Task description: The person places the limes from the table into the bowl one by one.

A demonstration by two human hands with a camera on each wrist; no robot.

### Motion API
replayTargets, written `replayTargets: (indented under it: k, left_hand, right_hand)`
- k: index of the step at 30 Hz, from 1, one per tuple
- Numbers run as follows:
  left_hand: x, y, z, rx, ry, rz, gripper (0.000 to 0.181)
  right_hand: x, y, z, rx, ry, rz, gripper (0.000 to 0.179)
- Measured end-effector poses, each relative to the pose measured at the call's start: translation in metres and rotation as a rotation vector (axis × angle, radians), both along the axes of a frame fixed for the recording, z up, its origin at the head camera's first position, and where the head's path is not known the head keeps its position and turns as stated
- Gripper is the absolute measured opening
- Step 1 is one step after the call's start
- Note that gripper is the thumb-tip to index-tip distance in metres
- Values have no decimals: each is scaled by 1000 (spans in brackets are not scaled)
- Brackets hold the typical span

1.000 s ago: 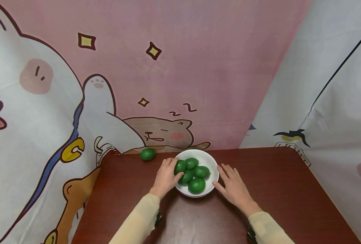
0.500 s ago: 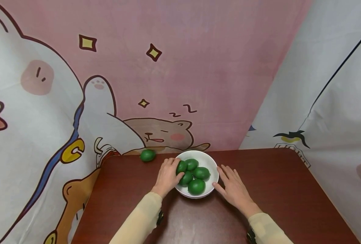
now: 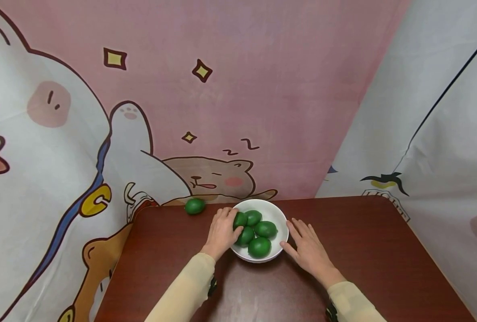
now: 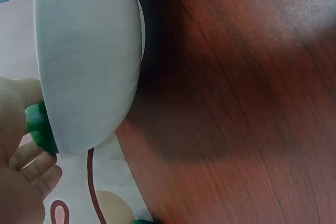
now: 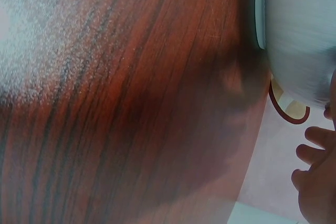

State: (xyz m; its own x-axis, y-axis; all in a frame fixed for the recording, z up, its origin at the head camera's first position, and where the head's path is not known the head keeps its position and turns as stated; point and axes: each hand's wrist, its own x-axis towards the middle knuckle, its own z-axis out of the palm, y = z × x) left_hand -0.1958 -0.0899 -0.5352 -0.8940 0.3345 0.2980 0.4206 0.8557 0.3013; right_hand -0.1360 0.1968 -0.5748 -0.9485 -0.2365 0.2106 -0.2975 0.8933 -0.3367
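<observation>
A white bowl [image 3: 278, 219] stands on the table between my two hands, with several green limes [image 3: 259, 247] inside. At its left rim my left hand [image 3: 221, 232] holds a lime [image 4: 39, 124] between thumb and fingers, low against the other limes. The fingers partly cover that lime in the head view. On the opposite side, my right hand [image 3: 311, 248] has its fingers spread and the fingertips at the bowl's right rim, holding nothing. In the right wrist view these fingers are beside the bowl's outer wall [image 5: 299, 30].
Another lime [image 3: 195, 206] lies alone near the far left edge of the brown wooden table [image 3: 367, 250]. A cartoon-printed cloth [image 3: 287, 98] hangs right behind the table and along its sides.
The lime under my left hand has shifted slightly right, further into the bowl, and the left hand with it. My right hand and the bowl stay nearly where they were.
</observation>
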Motion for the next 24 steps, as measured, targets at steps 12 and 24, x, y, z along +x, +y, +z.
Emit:
replayTargets:
  k: [12, 24]
  left_hand:
    - [3, -6, 1, 25, -19, 1, 49]
    - [5, -19, 1, 54, -21, -3, 52]
  right_hand:
    - [1, -1, 1, -2, 3, 7, 75]
    - [1, 0, -1, 4, 2, 4, 76]
